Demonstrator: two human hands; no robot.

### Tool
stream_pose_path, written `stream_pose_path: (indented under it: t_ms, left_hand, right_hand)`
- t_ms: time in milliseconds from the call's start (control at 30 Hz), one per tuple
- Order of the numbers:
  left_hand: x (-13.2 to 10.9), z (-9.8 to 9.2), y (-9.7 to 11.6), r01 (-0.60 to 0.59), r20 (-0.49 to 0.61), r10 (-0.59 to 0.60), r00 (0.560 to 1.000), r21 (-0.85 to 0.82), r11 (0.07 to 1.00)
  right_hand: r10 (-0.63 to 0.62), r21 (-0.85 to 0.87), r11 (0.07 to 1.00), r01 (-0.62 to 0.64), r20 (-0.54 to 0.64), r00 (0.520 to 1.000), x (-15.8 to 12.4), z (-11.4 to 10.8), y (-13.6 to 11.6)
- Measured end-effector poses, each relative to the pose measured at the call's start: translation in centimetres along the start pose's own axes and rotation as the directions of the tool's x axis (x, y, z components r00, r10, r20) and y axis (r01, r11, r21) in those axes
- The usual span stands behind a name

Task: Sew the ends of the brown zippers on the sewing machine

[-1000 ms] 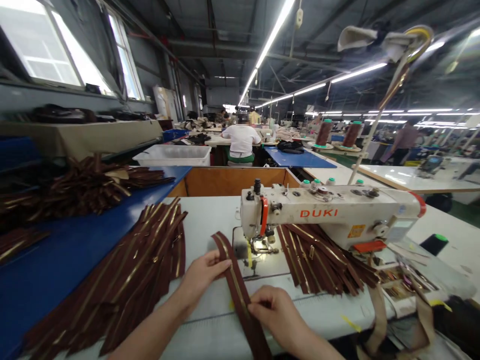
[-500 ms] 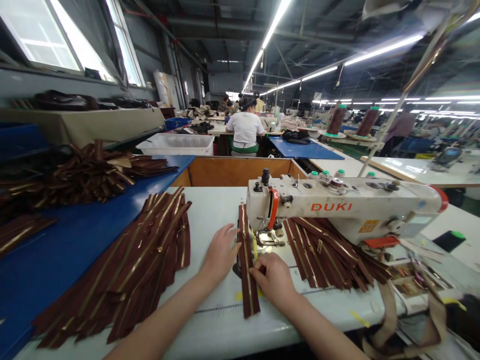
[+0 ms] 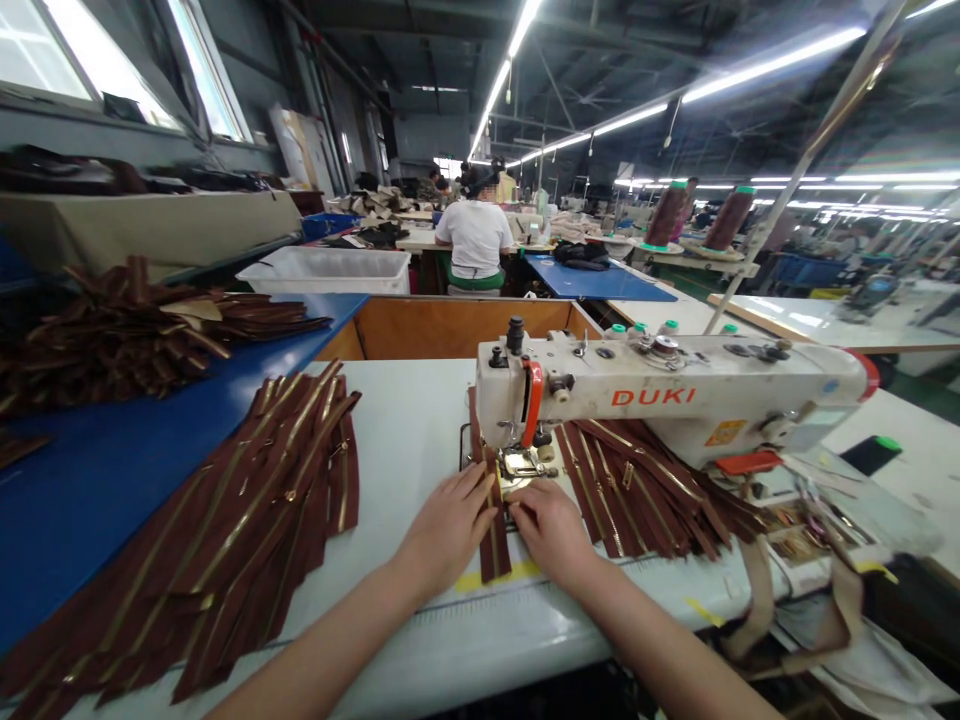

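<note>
A brown zipper strip (image 3: 495, 545) with a gold zip lies lengthwise on the white sewing table (image 3: 405, 450), its far part running under the presser foot (image 3: 521, 465) of the white DUKI sewing machine (image 3: 675, 400). My left hand (image 3: 446, 525) lies flat on the table, fingers stretched out, pressing the strip's left edge. My right hand (image 3: 551, 530) rests on the strip's right side just before the foot, fingers curled down onto it.
A fan of brown zipper strips (image 3: 247, 520) lies left of me, another pile (image 3: 645, 490) under the machine arm. More strips (image 3: 135, 335) sit on the blue table (image 3: 112, 470). A person in a white shirt (image 3: 474, 240) works ahead. Thread cones (image 3: 667, 215) stand far right.
The zipper strip has moved away from me, under the presser foot. Both my hands have followed it forward, close to the needle, and my left hand now lies flat on it.
</note>
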State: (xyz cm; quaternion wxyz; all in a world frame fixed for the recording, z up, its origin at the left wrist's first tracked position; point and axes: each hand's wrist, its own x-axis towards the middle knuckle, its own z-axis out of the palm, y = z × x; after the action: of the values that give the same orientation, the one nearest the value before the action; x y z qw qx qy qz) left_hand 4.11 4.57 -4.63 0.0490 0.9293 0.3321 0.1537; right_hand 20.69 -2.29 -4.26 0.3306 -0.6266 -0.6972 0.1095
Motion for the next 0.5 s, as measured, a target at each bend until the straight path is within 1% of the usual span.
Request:
stream_pose_path:
  t_ms: [100, 233, 500]
  left_hand:
    - [0.0, 0.4, -0.1, -0.015, -0.04, 0.015, 0.999, -0.013, 1.0]
    - [-0.4, 0.7, -0.2, -0.03, -0.093, 0.028, 0.995, -0.026, 0.999]
    - [-0.5, 0.5, 0.2, -0.057, -0.11, 0.054, 0.992, -0.024, 0.998]
  right_hand:
    - [-0.054, -0.027, 0.998, 0.054, 0.011, 0.998, 0.1, -0.2, 0.3]
    - [-0.102, -0.067, 0.992, 0.103, 0.028, 0.994, 0.5, 0.1, 0.4]
    - [-0.105, -0.155, 0.981, 0.113, 0.06, 0.993, 1.1, 0.6, 0.3]
